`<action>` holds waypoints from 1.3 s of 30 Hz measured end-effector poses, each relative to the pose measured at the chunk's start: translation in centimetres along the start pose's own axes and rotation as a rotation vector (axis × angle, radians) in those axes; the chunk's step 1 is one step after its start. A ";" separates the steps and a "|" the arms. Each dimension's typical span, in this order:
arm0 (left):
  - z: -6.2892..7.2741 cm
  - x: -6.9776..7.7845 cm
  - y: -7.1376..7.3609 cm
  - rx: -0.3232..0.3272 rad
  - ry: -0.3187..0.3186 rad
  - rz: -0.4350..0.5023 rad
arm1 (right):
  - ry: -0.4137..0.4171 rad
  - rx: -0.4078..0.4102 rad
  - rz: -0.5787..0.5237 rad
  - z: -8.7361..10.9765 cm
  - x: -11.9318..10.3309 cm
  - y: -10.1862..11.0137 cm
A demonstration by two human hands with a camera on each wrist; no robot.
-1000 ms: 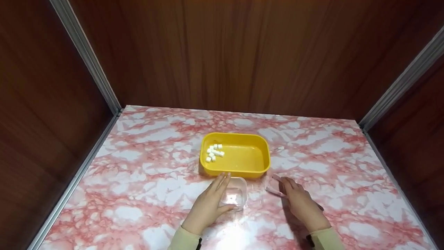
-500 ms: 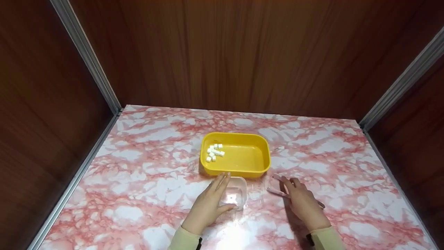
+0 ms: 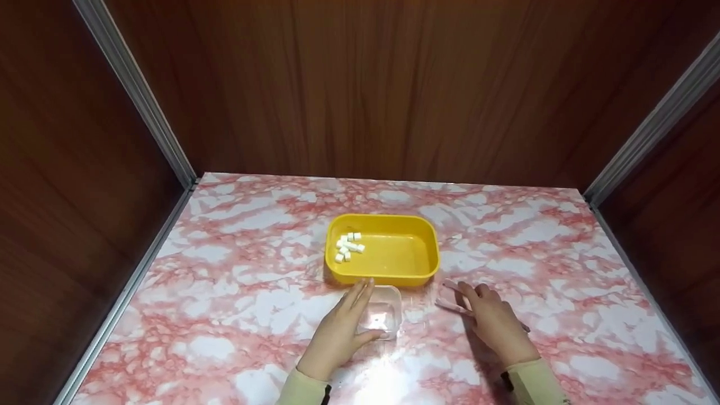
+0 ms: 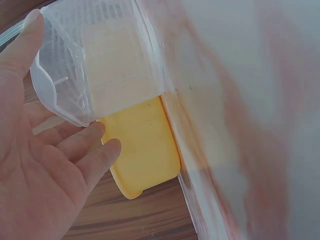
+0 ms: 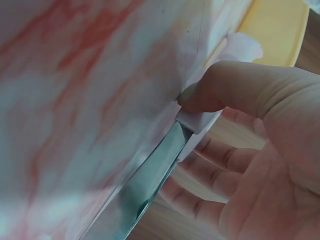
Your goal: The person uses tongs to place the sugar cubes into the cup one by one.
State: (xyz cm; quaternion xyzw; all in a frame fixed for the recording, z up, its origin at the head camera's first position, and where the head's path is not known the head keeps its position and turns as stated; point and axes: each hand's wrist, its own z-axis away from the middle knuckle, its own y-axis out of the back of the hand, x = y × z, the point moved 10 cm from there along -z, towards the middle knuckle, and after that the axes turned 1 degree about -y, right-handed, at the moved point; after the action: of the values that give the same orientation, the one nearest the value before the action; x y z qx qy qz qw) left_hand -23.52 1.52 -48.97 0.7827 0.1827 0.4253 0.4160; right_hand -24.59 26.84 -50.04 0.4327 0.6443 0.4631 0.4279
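Observation:
A small clear plastic container (image 3: 388, 318) stands on the table just in front of the yellow tub (image 3: 394, 278). My left hand (image 3: 337, 332) holds it from its left side, the thumb at the near rim and the fingers along the side. In the left wrist view, the container (image 4: 120, 65) shows between thumb and fingers. My right hand (image 3: 498, 323) grips a pair of tongs (image 3: 454, 307) low over the table, their two pale pink tips apart and pointing left. The right wrist view shows the tongs' metal arm (image 5: 145, 180) under my thumb.
Several white cubes (image 3: 350, 247) lie in the left part of the yellow tub. The tabletop (image 3: 253, 270) has a red and white marbled surface. Brown wood-patterned panels (image 3: 360, 90) enclose it at the back and both sides.
My right hand and the tongs have shifted slightly to the right and away from me. The left hand and the container stay in place, and the cubes have not moved.

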 end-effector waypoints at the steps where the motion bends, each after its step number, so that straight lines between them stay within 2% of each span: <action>1: 0.0 0.0 0.0 -0.001 0.000 0.001 | -0.006 -0.008 0.002 0.0 0.1 -0.1; 6: 0.0 0.1 -0.1 -0.002 -0.015 0.000 | -0.019 -0.028 0.018 0.1 0.2 -0.1; 9: 0.1 0.2 -0.1 -0.003 -0.020 0.008 | -0.013 -0.011 0.026 0.1 0.1 0.1; 17: 0.1 0.1 0.0 -0.003 0.000 0.025 | -0.001 0.022 0.023 0.1 0.1 0.5; 26: 0.1 -0.1 -0.1 -0.010 0.008 0.041 | 0.021 0.016 0.023 0.1 0.0 0.5; 39: 0.0 -0.3 -0.3 -0.027 0.023 0.070 | 0.054 0.004 0.030 0.0 -0.4 2.2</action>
State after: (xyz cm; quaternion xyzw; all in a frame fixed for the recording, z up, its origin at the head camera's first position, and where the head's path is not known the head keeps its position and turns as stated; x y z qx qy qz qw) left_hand -23.66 1.46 -49.36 0.7781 0.1541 0.4509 0.4093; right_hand -24.09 26.92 -47.86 0.4307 0.6501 0.4795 0.4025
